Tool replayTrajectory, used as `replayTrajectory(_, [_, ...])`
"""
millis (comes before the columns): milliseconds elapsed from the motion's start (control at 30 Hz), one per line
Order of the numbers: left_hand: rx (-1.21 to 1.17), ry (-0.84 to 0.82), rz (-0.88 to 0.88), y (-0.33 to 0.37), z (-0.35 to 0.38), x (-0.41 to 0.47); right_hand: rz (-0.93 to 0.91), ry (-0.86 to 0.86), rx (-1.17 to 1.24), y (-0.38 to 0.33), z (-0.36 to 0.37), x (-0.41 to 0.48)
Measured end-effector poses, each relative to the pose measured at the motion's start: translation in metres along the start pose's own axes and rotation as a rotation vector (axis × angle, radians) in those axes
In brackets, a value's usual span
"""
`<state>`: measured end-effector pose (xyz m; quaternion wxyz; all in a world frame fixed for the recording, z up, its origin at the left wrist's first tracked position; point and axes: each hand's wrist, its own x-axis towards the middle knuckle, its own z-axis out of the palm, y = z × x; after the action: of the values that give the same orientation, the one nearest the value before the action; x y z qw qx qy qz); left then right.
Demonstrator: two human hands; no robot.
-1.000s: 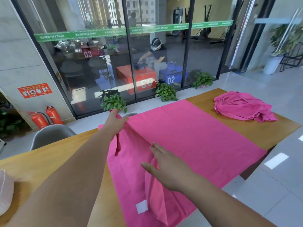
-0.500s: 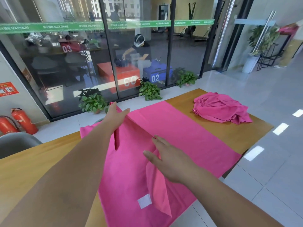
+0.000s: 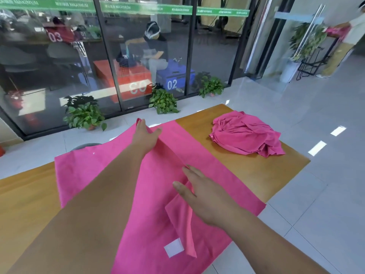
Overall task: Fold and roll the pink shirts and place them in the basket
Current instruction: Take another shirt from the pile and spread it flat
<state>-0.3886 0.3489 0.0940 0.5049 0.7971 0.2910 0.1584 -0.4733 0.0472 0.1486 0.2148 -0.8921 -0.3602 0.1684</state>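
Observation:
A pink shirt point(image 3: 94, 175) lies spread flat across the wooden table point(image 3: 256, 175); a white label point(image 3: 173, 248) shows near its front edge. A raised fold of the cloth runs diagonally from far to near. My left hand point(image 3: 145, 137) lies flat with straight fingers on the far end of that fold. Nearer to me, the flat fingers of my right hand point(image 3: 199, 192) press the fold's near part. A heap of crumpled pink shirts point(image 3: 246, 135) sits on the table's far right end. No basket is in view.
The table's right end and near right corner drop to a tiled floor point(image 3: 316, 214). A grey chair back point(image 3: 87, 145) pokes up behind the table. Potted plants point(image 3: 85, 113) line a glass wall beyond. A person point(image 3: 353, 26) stands at the far right.
The view has swung to the right. Both hands have slid along the fold, keeping flat on the cloth, and the folded strip lies further over the shirt.

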Motion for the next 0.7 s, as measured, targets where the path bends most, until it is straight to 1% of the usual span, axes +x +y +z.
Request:
replayTrajectory(200, [0.070,-0.006,0.004,0.019,0.046,0.019,0.019,0.001,0.035,0.055,-0.021,0.010])
replayTrajectory(333, [0.092,-0.007,0.010,0.034,0.074,0.038,-0.004,0.013,0.075,0.089,-0.038,0.024])
replayTrajectory(500, [0.205,0.006,0.042,0.050,0.116,0.062,-0.048,-0.004,0.210,0.140,-0.060,0.042])
replayTrajectory(700, [0.304,0.016,-0.003,0.056,0.170,0.098,-0.067,-0.074,0.423,0.219,-0.080,0.076])
